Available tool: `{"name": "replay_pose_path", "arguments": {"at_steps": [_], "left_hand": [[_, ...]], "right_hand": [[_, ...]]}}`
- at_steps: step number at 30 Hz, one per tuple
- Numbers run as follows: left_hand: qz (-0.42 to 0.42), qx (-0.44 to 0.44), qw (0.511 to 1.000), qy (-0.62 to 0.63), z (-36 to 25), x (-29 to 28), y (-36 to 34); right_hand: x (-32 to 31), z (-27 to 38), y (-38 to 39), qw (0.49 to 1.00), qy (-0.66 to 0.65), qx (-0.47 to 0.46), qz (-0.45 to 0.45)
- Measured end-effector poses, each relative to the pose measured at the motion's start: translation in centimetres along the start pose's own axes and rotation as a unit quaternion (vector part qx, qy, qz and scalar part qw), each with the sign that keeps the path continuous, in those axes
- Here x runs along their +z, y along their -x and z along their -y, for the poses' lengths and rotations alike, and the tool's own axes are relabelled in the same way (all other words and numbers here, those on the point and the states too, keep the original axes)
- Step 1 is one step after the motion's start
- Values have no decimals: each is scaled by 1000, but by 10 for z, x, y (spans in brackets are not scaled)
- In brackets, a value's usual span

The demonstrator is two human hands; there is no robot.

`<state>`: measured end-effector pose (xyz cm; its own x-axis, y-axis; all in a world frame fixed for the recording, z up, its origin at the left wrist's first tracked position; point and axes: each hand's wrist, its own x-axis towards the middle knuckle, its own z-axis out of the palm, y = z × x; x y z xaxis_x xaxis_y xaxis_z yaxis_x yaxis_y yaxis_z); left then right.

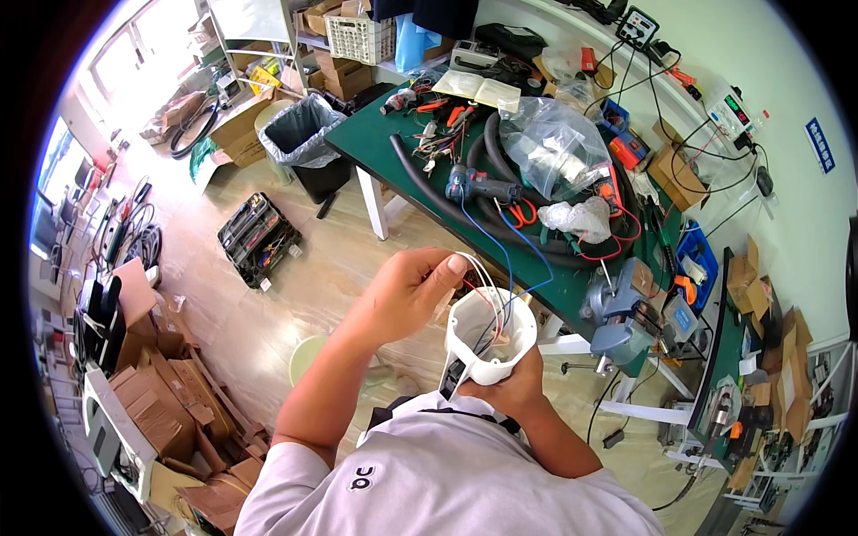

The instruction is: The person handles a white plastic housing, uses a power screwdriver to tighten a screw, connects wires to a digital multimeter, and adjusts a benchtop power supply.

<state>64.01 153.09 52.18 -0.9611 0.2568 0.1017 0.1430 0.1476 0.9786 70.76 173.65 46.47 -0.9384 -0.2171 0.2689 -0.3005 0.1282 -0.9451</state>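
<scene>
In the middle of the view, my left hand [416,290] has thumb and fingers pinched on thin white wires [476,262] that arc up out of a white plastic housing [518,344]. My right hand [509,389] grips that housing from below, its open top facing up. Red and blue wires also run at the housing; the blue ones [500,234] reach up onto the green worktable. A dark narrow part [453,377] sits at the housing's lower left side. The fingers of my right hand are partly hidden behind the housing.
The green worktable [357,134] carries black hoses [420,179], a power tool [483,188], a plastic bag [550,147] and a metal vise [617,322]. A bin [313,174], toolbox [257,237] and stool [313,353] stand on the floor, with cardboard [179,411] at left. A second bench [728,375] is right.
</scene>
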Motion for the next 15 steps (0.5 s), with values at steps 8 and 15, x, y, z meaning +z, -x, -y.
{"name": "replay_pose_path", "arguments": {"at_steps": [8,15], "left_hand": [[-12,-99,917,386,0,-6,-2],[-108,-87,912,386,-1,-9,4]], "right_hand": [[20,3,-4,998,40,-38,-12],[26,-11,2,999,27,-11,-17]]}}
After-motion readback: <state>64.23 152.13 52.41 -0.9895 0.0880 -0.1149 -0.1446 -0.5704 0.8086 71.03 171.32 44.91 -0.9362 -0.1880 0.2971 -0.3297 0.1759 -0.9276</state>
